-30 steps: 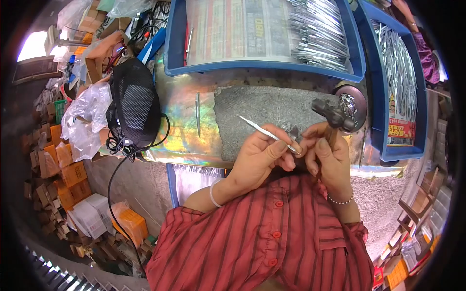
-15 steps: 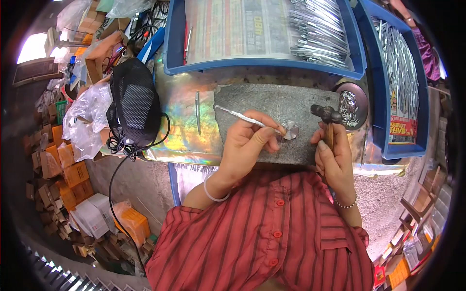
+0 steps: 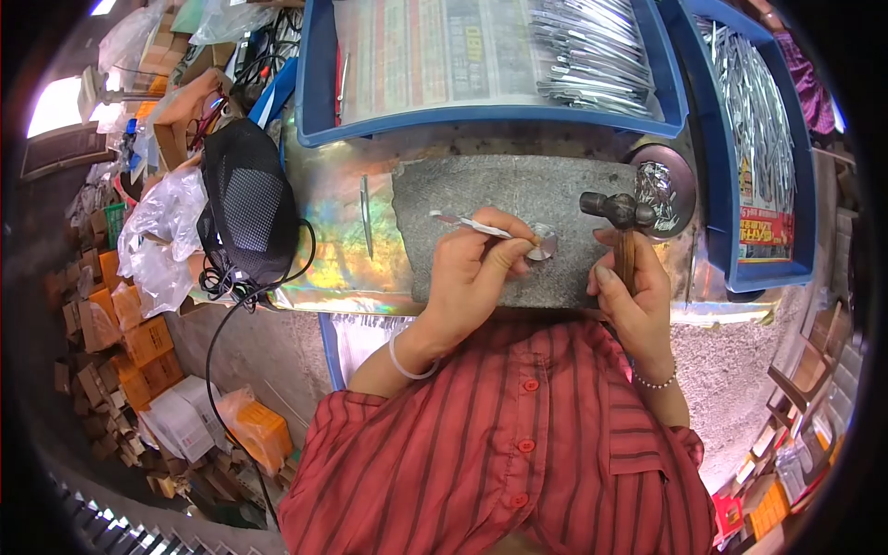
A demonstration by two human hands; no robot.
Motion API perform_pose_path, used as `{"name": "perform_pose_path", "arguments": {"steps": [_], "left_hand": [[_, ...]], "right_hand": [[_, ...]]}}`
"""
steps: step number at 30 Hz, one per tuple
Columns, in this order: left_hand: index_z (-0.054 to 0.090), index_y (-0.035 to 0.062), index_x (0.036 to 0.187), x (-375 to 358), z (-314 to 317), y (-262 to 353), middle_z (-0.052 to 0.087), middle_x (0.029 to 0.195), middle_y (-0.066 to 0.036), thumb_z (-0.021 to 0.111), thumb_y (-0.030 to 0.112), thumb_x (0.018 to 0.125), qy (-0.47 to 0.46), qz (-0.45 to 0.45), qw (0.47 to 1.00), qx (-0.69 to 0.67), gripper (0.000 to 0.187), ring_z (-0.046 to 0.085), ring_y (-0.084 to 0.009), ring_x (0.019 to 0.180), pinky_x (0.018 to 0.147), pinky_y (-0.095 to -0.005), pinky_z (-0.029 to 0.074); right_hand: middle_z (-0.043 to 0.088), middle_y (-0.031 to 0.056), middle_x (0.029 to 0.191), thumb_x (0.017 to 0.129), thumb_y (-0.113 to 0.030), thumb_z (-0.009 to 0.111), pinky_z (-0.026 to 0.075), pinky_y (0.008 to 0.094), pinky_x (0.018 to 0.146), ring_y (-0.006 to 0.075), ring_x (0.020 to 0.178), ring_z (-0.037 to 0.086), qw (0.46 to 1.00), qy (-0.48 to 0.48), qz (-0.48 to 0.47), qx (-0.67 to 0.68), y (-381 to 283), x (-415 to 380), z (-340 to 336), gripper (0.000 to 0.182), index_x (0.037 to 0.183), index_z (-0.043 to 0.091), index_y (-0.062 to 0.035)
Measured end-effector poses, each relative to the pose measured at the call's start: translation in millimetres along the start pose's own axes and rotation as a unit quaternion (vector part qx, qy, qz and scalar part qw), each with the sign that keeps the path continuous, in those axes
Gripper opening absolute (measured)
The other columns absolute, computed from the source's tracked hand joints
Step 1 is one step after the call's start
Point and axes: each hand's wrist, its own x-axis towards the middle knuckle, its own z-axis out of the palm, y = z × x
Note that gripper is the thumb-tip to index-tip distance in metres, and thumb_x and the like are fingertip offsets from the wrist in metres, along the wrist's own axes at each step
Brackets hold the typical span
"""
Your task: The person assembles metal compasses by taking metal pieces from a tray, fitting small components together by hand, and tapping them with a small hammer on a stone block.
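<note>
The left hand (image 3: 472, 276) has its grip pinched, thumb against fingers, on a slim pale metal piece (image 3: 470, 224), a narrow, smooth rod-like strip that slants over a slab (image 3: 444, 185) of grey, rough-grained stone with an uneven left edge. The strip's right end, at the fingertips, meets the edge of a shiny round metal disc (image 3: 544, 242) lying on the slab; whether the two touch I cannot tell. The right hand (image 3: 638, 282) has its grip closed around the brown wooden handle of a hammer (image 3: 618, 210), whose dark, rounded steel head is raised above the slab's right side. Just beside that head, a round, dark, smooth-walled bowl (image 3: 685, 185) holds a tangle of bright metal slivers (image 3: 657, 190). Beyond the slab sits a blue plastic tray (image 3: 490, 115), lined with flat printed paper (image 3: 444, 55) and bearing a dense heap of glossy, flat metal strips (image 3: 597, 55) at its right; a second blue tray (image 3: 719, 185) to the right carries more of them. The bench (image 3: 324, 250) has a slick, iridescent sheen, and a thin pointed metal piece (image 3: 366, 217) lies on it, left of the slab, near a black mesh-faced bundle (image 3: 248, 199).
</note>
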Motion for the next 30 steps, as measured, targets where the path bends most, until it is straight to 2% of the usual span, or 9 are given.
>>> {"name": "perform_pose_path", "arguments": {"steps": [7, 10, 11, 14, 17, 20, 23, 26, 30], "left_hand": [[0.053, 0.0001, 0.095, -2.7, -15.8, 12.4, 0.062, 0.091, -0.011, 0.054, 0.006, 0.09, 0.06, 0.007, 0.995, -0.08, 0.007, 0.055, -0.0082, 0.066, 0.062, -0.0203, 0.046], [0.052, 0.0003, 0.095, -6.9, -16.7, 12.7, 0.062, 0.091, -0.011, 0.055, 0.006, 0.09, 0.059, 0.006, 0.995, -0.078, 0.008, 0.054, -0.0083, 0.065, 0.061, -0.0203, 0.046], [0.052, 0.0004, 0.095, -7.9, -16.9, 12.5, 0.062, 0.091, -0.011, 0.055, 0.007, 0.09, 0.058, 0.005, 0.995, -0.076, 0.008, 0.054, -0.0083, 0.065, 0.061, -0.0203, 0.046], [0.052, 0.0005, 0.096, -9.7, -17.0, 8.8, 0.062, 0.091, -0.012, 0.055, 0.007, 0.09, 0.051, 0.003, 0.993, -0.105, 0.009, 0.054, -0.0081, 0.065, 0.061, -0.0202, 0.046], [0.052, 0.0003, 0.096, -9.2, -17.5, 10.5, 0.062, 0.092, -0.012, 0.054, 0.007, 0.091, 0.028, -0.015, 0.995, -0.098, 0.009, 0.054, -0.0079, 0.066, 0.061, -0.0203, 0.047], [0.052, 0.0004, 0.096, -7.2, -15.6, 8.2, 0.062, 0.093, -0.012, 0.053, 0.007, 0.091, 0.019, -0.005, 0.996, -0.082, 0.008, 0.054, -0.0077, 0.067, 0.061, -0.0206, 0.047], [0.053, -0.0002, 0.096, -5.8, -14.1, 6.2, 0.062, 0.091, -0.011, 0.052, 0.005, 0.091, 0.0, 0.0, 0.999, -0.043, 0.007, 0.055, -0.0077, 0.067, 0.062, -0.0207, 0.048], [0.055, -0.0012, 0.094, -3.3, -12.4, 4.3, 0.061, 0.088, -0.009, 0.052, 0.002, 0.09, -0.02, 0.002, 1.0, 0.001, 0.006, 0.055, -0.008, 0.067, 0.062, -0.0207, 0.048], [0.058, -0.0027, 0.09, 0.3, -8.3, 1.9, 0.06, 0.087, -0.008, 0.052, 0.0, 0.089, -0.02, 0.031, 0.998, 0.058, 0.006, 0.056, -0.0089, 0.067, 0.061, -0.0209, 0.048]], "right_hand": [[0.055, 0.0048, 0.079, 0.079, -0.003, 0.062, 0.041, 0.0236, 0.057, 0.0094, 0.062, 0.05, 0.975, -0.015, -0.04, -0.219, -10.6, 8.1, 11.3, 0.039, 0.116, 0.051, -0.0004], [0.056, 0.012, 0.087, 0.075, -0.006, 0.066, 0.045, 0.0314, 0.061, 0.0231, 0.067, 0.056, 0.925, -0.047, -0.175, -0.335, -24.2, 22.2, 24.7, 0.046, 0.118, 0.05, -0.0008], [0.055, 0.0165, 0.094, 0.073, -0.009, 0.069, 0.046, 0.0375, 0.065, 0.0338, 0.075, 0.056, 0.914, -0.056, -0.189, -0.356, -19.0, 26.6, 26.9, 0.047, 0.116, 0.05, 0.0002], [0.056, 0.0165, 0.094, 0.073, -0.01, 0.07, 0.046, 0.0384, 0.066, 0.0347, 0.081, 0.058, 0.905, -0.046, -0.227, -0.356, -12.2, 33.9, 34.3, 0.045, 0.113, 0.051, 0.0005], [0.055, 0.0172, 0.095, 0.072, -0.012, 0.071, 0.046, 0.0389, 0.068, 0.0353, 0.082, 0.057, 0.91, -0.027, -0.167, -0.379, -15.6, 32.6, 40.5, 0.045, 0.11, 0.051, 0.0009], [0.057, 0.0129, 0.088, 0.073, -0.013, 0.072, 0.045, 0.0345, 0.06, 0.0264, 0.069, 0.057, 0.932, -0.005, -0.171, -0.32, -19.3, 30.5, 36.8, 0.044, 0.109, 0.052, 0.0002], [0.055, 0.0058, 0.076, 0.076, -0.012, 0.069, 0.04, 0.0266, 0.053, 0.0132, 0.057, 0.05, 0.961, 0.011, -0.059, -0.268, -13.0, 22.7, 21.6, 0.038, 0.108, 0.053, -0.0003], [0.052, 0.0001, 0.068, 0.078, -0.009, 0.066, 0.035, 0.0213, 0.051, 0.0051, 0.054, 0.043, 0.972, 0.035, -0.089, -0.217, -1.9, 16.5, 10.0, 0.031, 0.106, 0.055, -0.0004], [0.053, -0.0002, 0.069, 0.08, -0.008, 0.064, 0.037, 0.0216, 0.054, 0.0055, 0.058, 0.046, 0.973, 0.056, -0.106, -0.197, 4.2, 12.0, 5.3, 0.026, 0.103, 0.057, 0.0001]]}}
